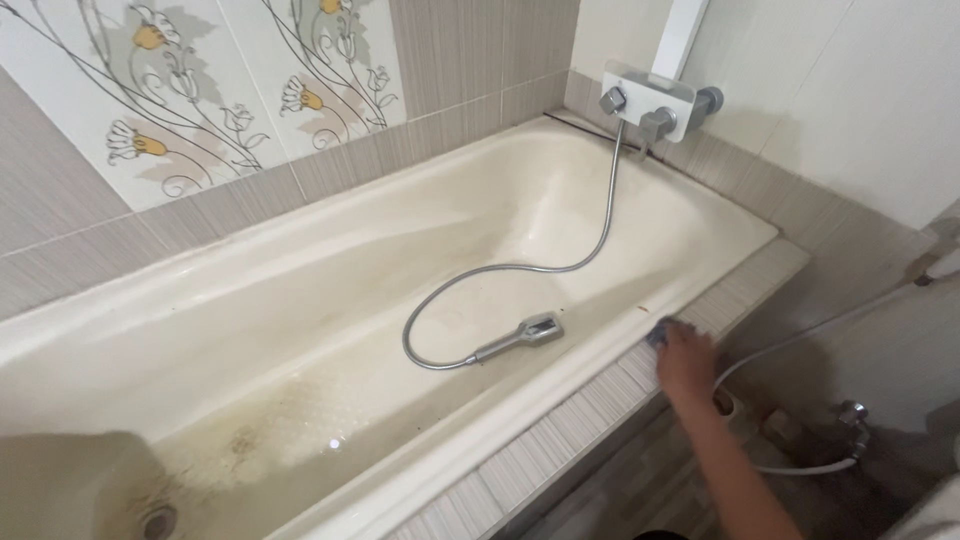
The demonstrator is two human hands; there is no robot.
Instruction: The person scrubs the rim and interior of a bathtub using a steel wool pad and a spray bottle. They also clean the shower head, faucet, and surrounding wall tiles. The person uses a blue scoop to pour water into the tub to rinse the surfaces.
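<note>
- Right hand [686,358] rests palm-down on the tiled ledge [560,440] along the near edge of the bathtub [330,300], toward the tap end.
- Fingers lie flat and pressed onto a small blue pad, probably a sponge [657,332]; only a sliver of it shows at the fingertips, where ledge meets tub rim. The flat press suits rubbing a surface rather than lifting.
- Left hand: not in view.
- Small rust-coloured spot [642,309] on the tub rim, just beside the sponge.
- Tub interior is cream, with brown-yellow staining heaviest at the near-left end around the drain [158,520].
- Shower head [520,338] lies on the tub floor, near the middle; its metal hose [560,262] loops round and climbs to the wall mixer [655,102] at the far right corner. Laid down low, it is out of the way of the rim.
- Second, white hose [800,340] runs outside the tub to a valve [852,420] at lower right.
- Wall behind the far edge: grey striped tiles, with flower-patterned tiles [200,90] above.
</note>
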